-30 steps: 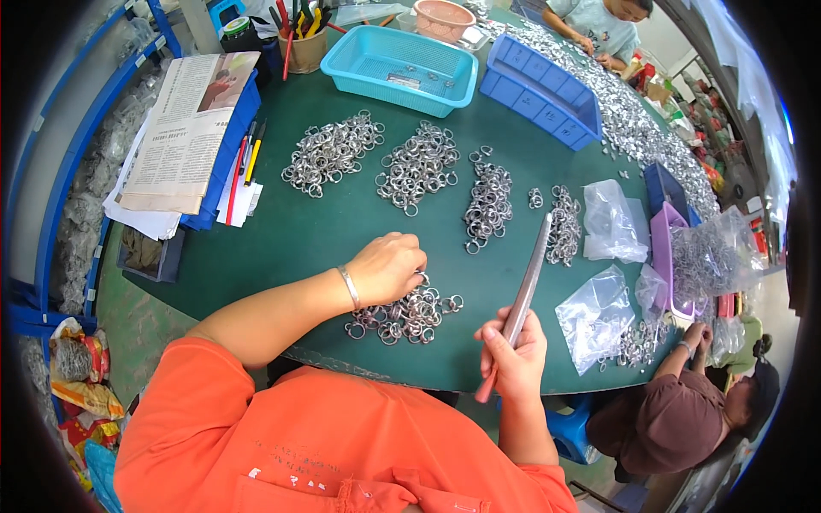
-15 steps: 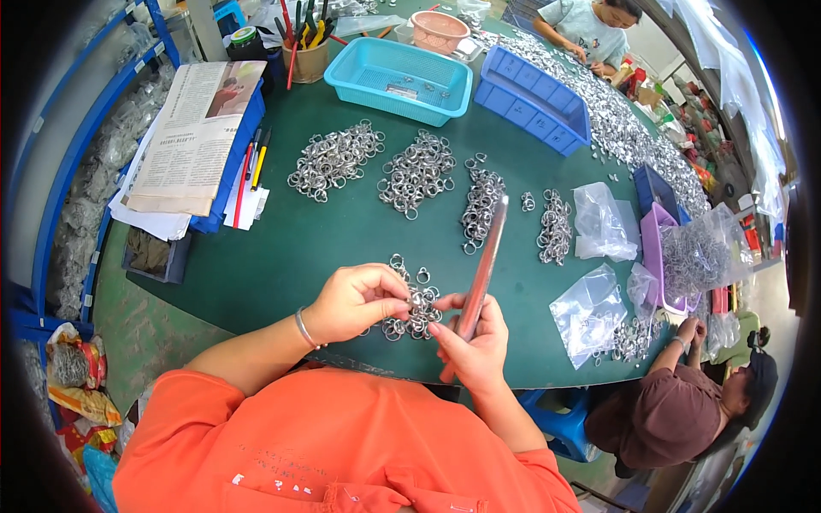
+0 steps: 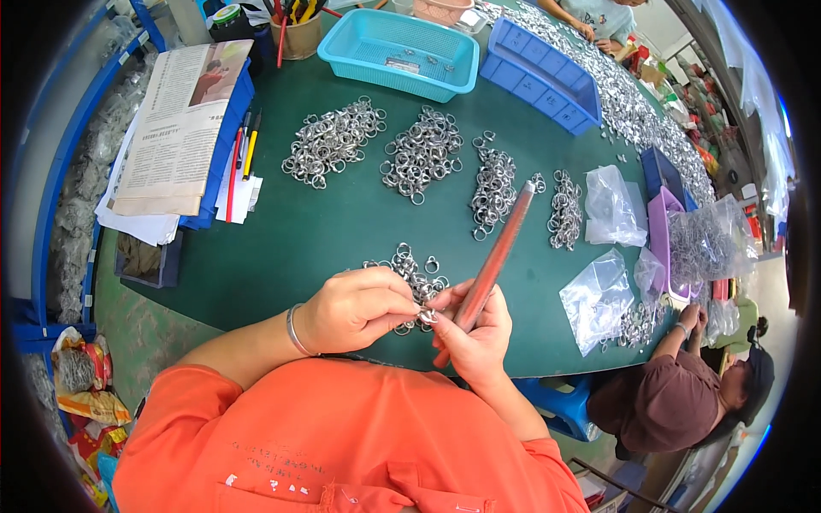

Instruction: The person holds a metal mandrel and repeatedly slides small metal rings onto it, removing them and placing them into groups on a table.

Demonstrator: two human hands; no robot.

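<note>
In my right hand (image 3: pixel 475 340) is a long tapered ring mandrel (image 3: pixel 501 250), reddish along its length and grey at the tip, tilted up and to the right. Thumb and forefinger of that hand also touch a small silvery ring (image 3: pixel 427 316). My left hand (image 3: pixel 352 309) pinches the same ring from the other side, fingers closed. Just beyond and partly under my hands lies a loose pile of metal rings (image 3: pixel 412 272). Farther off are more ring piles: one at left (image 3: pixel 332 144), one in the middle (image 3: pixel 422 154), and narrower ones at right (image 3: pixel 493 190) (image 3: pixel 564 212).
A turquoise basket (image 3: pixel 402 90) and a blue divided bin (image 3: pixel 534 107) stand at the back. Newspaper (image 3: pixel 175 137) and pens (image 3: pixel 251 150) lie left. Clear plastic bags (image 3: pixel 596 299) and a purple basket (image 3: pixel 660 231) are right. Co-workers sit at the right (image 3: pixel 676 389) and far side (image 3: pixel 590 21).
My hands have come together at a ring, drawn slightly back from the pile toward me. The mandrel has shifted right with my right hand. The view has tilted slightly downward.
</note>
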